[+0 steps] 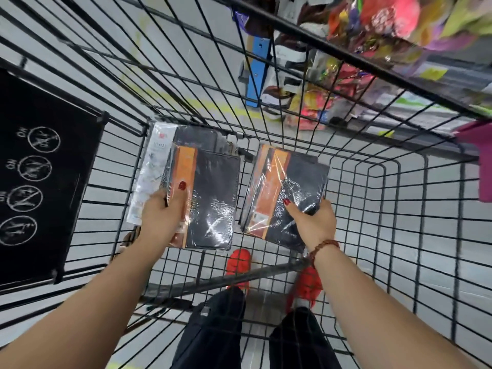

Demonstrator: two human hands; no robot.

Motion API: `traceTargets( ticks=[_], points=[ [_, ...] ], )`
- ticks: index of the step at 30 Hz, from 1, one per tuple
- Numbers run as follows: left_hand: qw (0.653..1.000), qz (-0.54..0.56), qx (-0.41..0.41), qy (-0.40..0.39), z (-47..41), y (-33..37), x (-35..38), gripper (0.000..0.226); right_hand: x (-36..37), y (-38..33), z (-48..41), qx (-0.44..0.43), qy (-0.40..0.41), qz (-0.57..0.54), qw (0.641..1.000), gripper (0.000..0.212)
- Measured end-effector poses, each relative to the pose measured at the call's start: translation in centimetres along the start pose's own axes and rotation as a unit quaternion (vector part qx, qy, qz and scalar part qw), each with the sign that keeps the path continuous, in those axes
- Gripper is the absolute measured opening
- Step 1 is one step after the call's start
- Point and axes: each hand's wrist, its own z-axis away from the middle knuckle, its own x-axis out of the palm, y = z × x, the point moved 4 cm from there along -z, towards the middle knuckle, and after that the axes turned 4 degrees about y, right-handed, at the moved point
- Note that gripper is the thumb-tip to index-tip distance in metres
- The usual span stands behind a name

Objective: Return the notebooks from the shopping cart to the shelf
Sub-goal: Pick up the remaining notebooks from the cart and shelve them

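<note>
Both my arms reach down into a black wire shopping cart (372, 209). My left hand (162, 217) grips the near edge of a stack of plastic-wrapped notebooks (213, 198), black with an orange band; a white marbled notebook (151, 171) and another dark one lie under it. My right hand (314, 222) holds the near corner of a second stack of black-and-orange notebooks (290, 187), tilted slightly. Both stacks are low in the cart, near its floor.
A black child-seat flap with white warning symbols (40, 177) stands at the cart's left. Shelves with colourful packaged goods (346, 83) run along the upper right beyond the cart. A pink item (483, 161) hangs on the cart's right rim. My red shoes (239, 265) show below.
</note>
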Motion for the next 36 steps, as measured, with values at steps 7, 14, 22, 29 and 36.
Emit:
traceTargets(
  ticks=[7,14,22,29,36],
  points=[
    [0.999,-0.027,0.015,-0.039,1.6,0.2,-1.4,0.042,-2.5,0.0,2.9,0.015,0.046,0.000,0.999,0.018],
    [0.998,0.000,-0.017,-0.064,5.3,3.7,-4.5,0.036,-6.9,-3.4,8.4,-0.039,0.047,-0.117,0.991,0.016],
    [0.990,0.099,0.050,-0.086,11.9,11.3,-7.1,0.033,-16.9,-8.2,15.5,-0.133,0.111,-0.245,0.954,0.015],
    [0.963,0.183,0.152,-0.130,20.4,17.5,-6.1,0.043,-27.4,-6.1,20.8,-0.167,0.179,-0.309,0.919,0.023],
    [0.951,0.167,0.183,-0.184,28.9,19.4,-1.4,0.030,-38.2,0.2,23.4,-0.191,0.211,-0.338,0.897,0.021]
  ],
)
